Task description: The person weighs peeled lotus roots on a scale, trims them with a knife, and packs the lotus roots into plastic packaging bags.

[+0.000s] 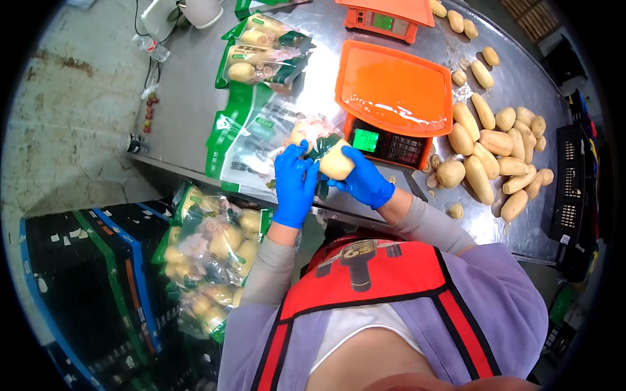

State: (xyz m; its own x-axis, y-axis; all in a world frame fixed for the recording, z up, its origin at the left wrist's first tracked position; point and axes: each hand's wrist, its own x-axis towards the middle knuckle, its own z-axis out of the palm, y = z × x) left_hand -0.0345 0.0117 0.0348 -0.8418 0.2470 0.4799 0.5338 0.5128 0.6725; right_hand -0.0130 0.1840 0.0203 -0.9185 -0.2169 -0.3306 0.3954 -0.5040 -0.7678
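Note:
In blue gloves, my left hand [295,186] and my right hand [366,180] are closed on a plastic bag with pale potatoes [336,163] inside, at the table's front edge. My right fingers wrap the bag's right end; my left fingers press its left side. Beside it, flat green-and-clear bags [242,140] lie on the metal table. Just behind my right hand is an orange scale [394,88] with a lit green display [365,140] and a bare pan.
Peeled potatoes [486,156] lie loose on the right. Filled bags [261,52] are at the back left, more filled bags [218,251] below the table's front edge. A second orange scale [385,19] stands behind. Dark crates [78,280] are lower left, a black basket [574,182] far right.

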